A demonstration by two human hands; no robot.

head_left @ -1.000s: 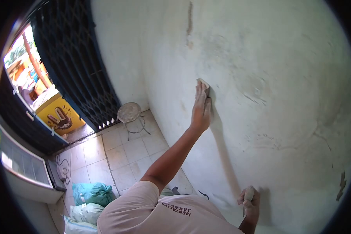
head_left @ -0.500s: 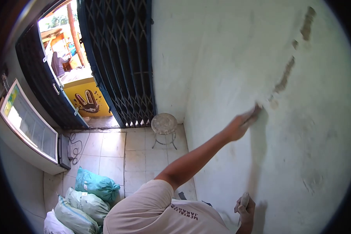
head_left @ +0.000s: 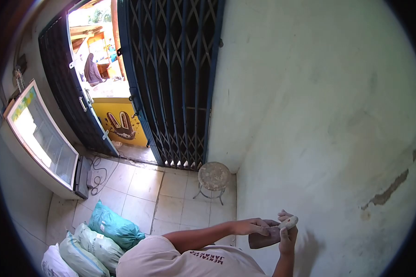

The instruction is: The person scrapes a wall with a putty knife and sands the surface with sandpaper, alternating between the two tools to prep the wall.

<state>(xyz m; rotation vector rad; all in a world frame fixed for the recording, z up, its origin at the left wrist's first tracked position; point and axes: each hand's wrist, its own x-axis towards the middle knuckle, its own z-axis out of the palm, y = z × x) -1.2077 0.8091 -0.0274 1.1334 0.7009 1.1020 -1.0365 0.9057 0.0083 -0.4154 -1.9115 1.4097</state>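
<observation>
My left hand (head_left: pixel 250 227) is closed on a flat, dark scraper-like piece (head_left: pixel 265 238), low in front of the wall. Beside it, my right hand (head_left: pixel 287 236) holds a pale grey lump (head_left: pixel 289 222), with some fingers raised behind the lump. The two hands are close together, and the flat piece reaches from the left hand to the right palm. On the pale wall (head_left: pixel 305 138) to the right runs a rough brownish patch (head_left: pixel 390 190), with a small spot below its lower end.
A round stool (head_left: pixel 214 176) stands in the corner by the folding metal gate (head_left: pixel 171 83). Filled sacks (head_left: pixel 115 224) lie at lower left, near a glass-front cabinet (head_left: pixel 46 138) and a coiled cable (head_left: pixel 97 177). Outside the doorway is a person (head_left: pixel 92 71).
My left hand has come down from the wall to my right hand. The view has shifted, so the wall patches now sit lower and farther right.
</observation>
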